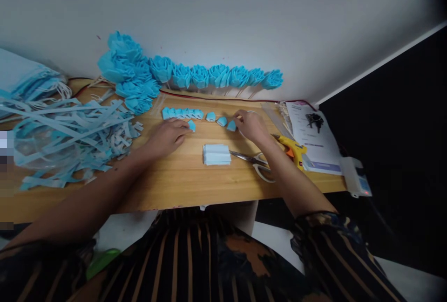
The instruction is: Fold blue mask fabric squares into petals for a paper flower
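Observation:
My left hand (170, 136) is at the middle of the table, its fingertips closed on a small folded blue petal (192, 126). On the other side, my right hand (252, 126) pinches another folded petal (232, 126) close to the tabletop. Two loose petals, one (210, 116) and a second (222, 121), lie between the hands. Just beyond my left hand runs a row of overlapping blue petals (182, 113). A stack of pale blue rectangular pieces (217, 154) lies nearer to me, with scissors (249, 157) touching its right side, partly under my right forearm.
Blue flowers (200, 76) on sticks line the wall, bunched at left (125, 66). Cut strips (70, 139) heap at the left beside face masks (31, 78). At right are a yellow glue gun (295, 150), a printed sheet (314, 143), keys (314, 121) and a power strip (356, 176).

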### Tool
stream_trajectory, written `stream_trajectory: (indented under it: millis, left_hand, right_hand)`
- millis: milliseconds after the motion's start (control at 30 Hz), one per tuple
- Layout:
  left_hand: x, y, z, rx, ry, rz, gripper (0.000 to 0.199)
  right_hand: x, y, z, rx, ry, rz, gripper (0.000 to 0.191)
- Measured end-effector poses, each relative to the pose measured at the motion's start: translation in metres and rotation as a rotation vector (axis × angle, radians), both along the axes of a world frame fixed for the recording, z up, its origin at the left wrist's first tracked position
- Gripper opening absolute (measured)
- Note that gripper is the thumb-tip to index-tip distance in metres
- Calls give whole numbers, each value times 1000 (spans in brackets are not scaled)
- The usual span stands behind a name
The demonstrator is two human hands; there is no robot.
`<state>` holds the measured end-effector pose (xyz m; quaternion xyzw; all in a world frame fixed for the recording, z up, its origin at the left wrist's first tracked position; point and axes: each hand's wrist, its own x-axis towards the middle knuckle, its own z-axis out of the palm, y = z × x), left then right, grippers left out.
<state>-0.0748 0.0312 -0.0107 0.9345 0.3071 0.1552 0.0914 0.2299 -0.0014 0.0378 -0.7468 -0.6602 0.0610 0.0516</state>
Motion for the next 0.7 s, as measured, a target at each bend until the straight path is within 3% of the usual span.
stream_trajectory:
  millis: [133, 467, 567, 700]
  left_hand:
    - [0, 1, -1, -11, -7, 3, 37]
    - [-2, 0, -3, -6, -58, 34, 38]
    - [-8, 9, -2, 34, -132, 134, 39]
    - [-19, 23, 2, 80, -194, 395, 34]
  right_hand:
    - [-4, -4, 4, 38, -109, 83, 34]
    - [-28, 17, -14, -8, 2, 271, 32]
    - [-33, 25, -11, 39, 47, 301, 34]
    - [-33, 35, -5, 170, 50, 324, 33]
